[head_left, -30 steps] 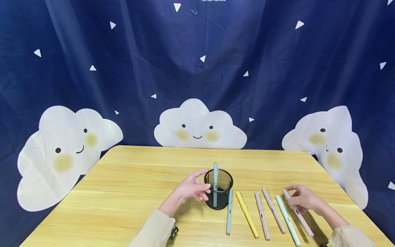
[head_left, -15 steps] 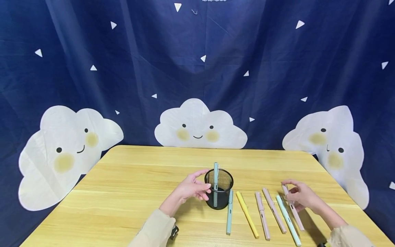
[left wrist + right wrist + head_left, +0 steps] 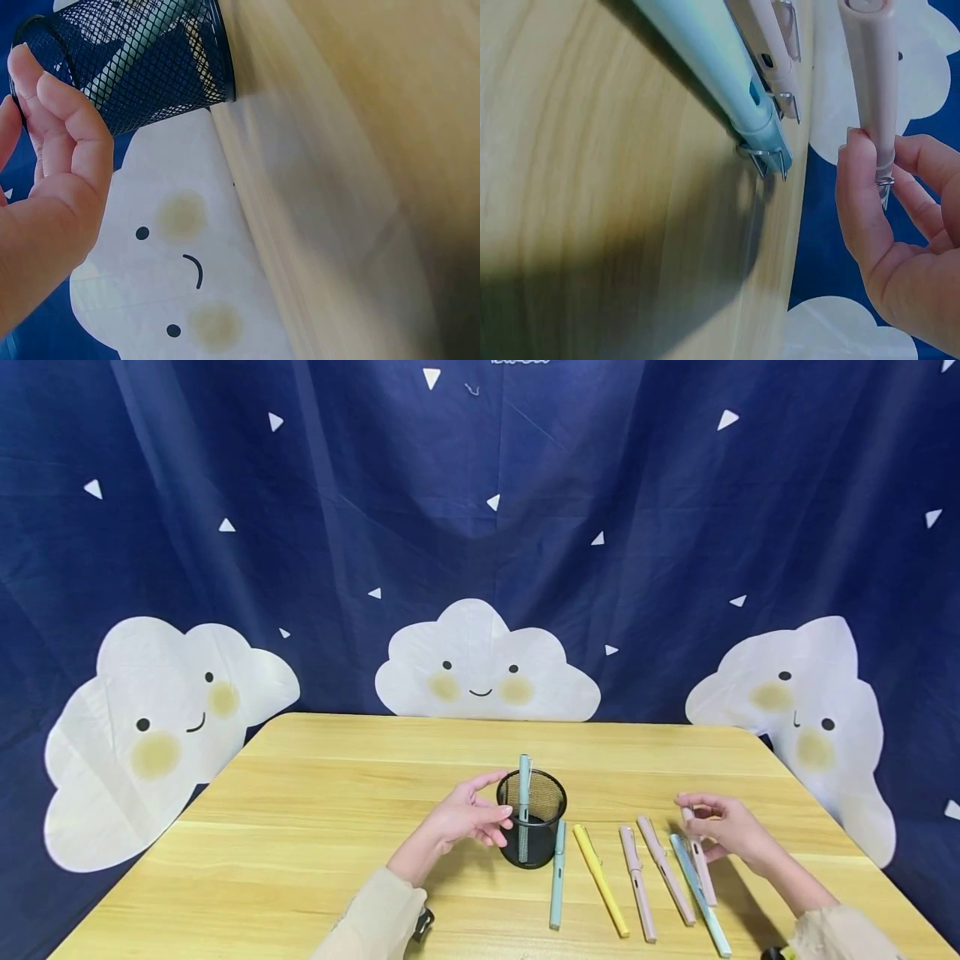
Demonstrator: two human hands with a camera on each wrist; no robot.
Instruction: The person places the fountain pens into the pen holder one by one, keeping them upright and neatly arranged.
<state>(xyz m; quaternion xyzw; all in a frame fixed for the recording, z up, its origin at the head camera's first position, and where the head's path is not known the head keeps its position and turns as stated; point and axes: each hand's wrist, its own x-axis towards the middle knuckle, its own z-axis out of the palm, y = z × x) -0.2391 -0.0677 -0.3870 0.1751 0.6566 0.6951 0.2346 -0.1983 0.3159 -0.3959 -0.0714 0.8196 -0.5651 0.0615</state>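
Observation:
My left hand (image 3: pixel 474 814) holds the left side of a black mesh pen holder (image 3: pixel 546 852), thumb in front and index finger along the back rim. A grey-blue pen (image 3: pixel 523 789) stands inside it, clip end up; in the left wrist view its shape shows through the mesh (image 3: pixel 154 71). My right hand (image 3: pixel 723 831) pinches a pale pink pen (image 3: pixel 701 864) near its clip end between thumb and fingers. That pen is tilted, its far end overlapping a light-blue pen (image 3: pixel 712 922) in the head view. In the right wrist view, the held pink pen (image 3: pixel 874 75) is lifted away from the tabletop.
On the wooden table (image 3: pixel 300 843), right of the holder, lie a grey-blue pen (image 3: pixel 558 877), a yellow pen (image 3: pixel 602 881) and two pink pens, one nearer the yellow (image 3: pixel 637 885) and one farther right (image 3: pixel 666 870). A dark blue curtain (image 3: pixel 337 527) with clouds hangs behind.
My right hand has raised the pink pen from the right end of the row and moved it leftward, tilting it more upright, over the light-blue pen. The left hand and holder stay put.

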